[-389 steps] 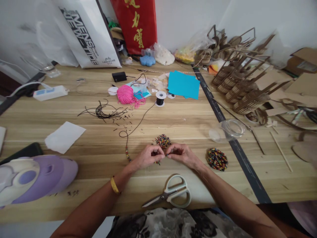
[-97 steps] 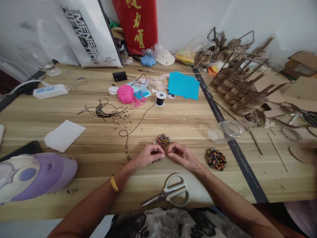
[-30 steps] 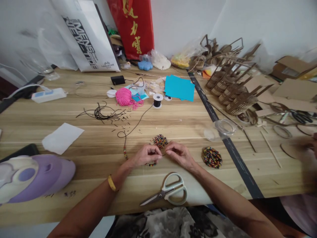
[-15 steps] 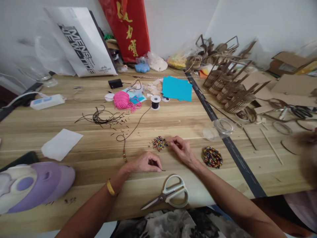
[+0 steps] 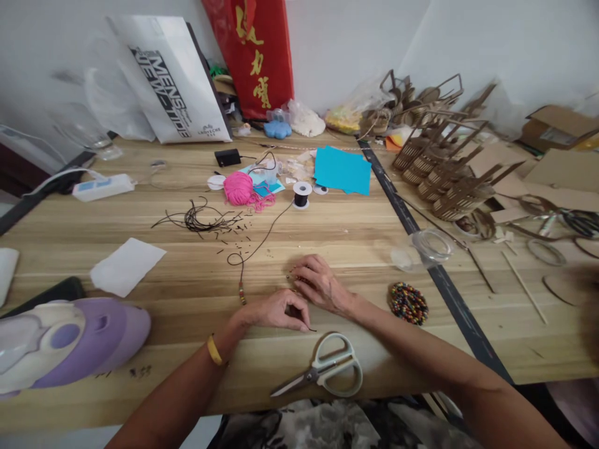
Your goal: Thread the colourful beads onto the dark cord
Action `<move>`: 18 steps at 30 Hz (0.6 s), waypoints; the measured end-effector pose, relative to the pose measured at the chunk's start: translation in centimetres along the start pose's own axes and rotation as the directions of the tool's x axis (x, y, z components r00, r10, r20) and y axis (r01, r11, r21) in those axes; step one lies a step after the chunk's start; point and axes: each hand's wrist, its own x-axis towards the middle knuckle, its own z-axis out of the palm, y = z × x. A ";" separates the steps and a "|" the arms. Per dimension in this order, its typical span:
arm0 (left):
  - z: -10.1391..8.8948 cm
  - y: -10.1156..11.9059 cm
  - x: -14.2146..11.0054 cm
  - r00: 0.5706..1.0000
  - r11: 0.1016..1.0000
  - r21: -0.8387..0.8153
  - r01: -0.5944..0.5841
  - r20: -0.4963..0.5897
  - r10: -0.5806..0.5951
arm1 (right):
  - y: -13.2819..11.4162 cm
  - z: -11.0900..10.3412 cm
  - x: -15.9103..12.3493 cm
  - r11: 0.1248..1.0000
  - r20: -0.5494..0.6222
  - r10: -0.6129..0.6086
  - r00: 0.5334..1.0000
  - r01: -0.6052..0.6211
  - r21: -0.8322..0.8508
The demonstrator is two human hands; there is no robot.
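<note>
Between thumb and fingertips, my left hand pinches the black cord, whose short tip pokes out past the thumb. From a spool the cord runs in a loop to a few strung coloured beads by my left wrist. My right hand lies over the small pile of loose beads, fingers bent and apart, hiding most of them. Whether a bead is between those fingers is not visible. Scissors with pale handles lie just below both hands. A round heap of beads sits right of my right wrist.
Cut black cords and scraps lie left of the spool, near pink yarn. Blue sheets are behind. A purple and white appliance stands at left. Small woven baskets crowd the right. Part of another person shows at the right edge.
My right hand has moved left from beside the loose beads to over them. My left hand keeps its pinch on the cord. The view has shifted slightly.
</note>
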 end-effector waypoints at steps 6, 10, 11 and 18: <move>0.0 -0.4 -0.1 1.000 1.000 0.000 -0.004 0.013 0.004 | 0.7 1.4 2.2 0.993 0.047 -0.040 0.998 0.045 -0.109; 0.0 -0.7 -0.1 0.999 0.999 0.029 -0.044 0.031 0.044 | 0.7 1.4 2.5 0.985 0.068 -0.038 0.997 0.049 -0.166; 0.0 -0.8 -0.1 0.998 0.998 0.034 -0.056 0.037 0.055 | 0.7 1.3 2.6 0.984 0.079 -0.036 0.996 0.050 -0.171; -0.2 -0.7 -0.1 0.996 0.997 0.057 -0.059 0.063 0.055 | 1.0 1.6 2.4 0.984 0.087 -0.042 0.995 0.056 -0.167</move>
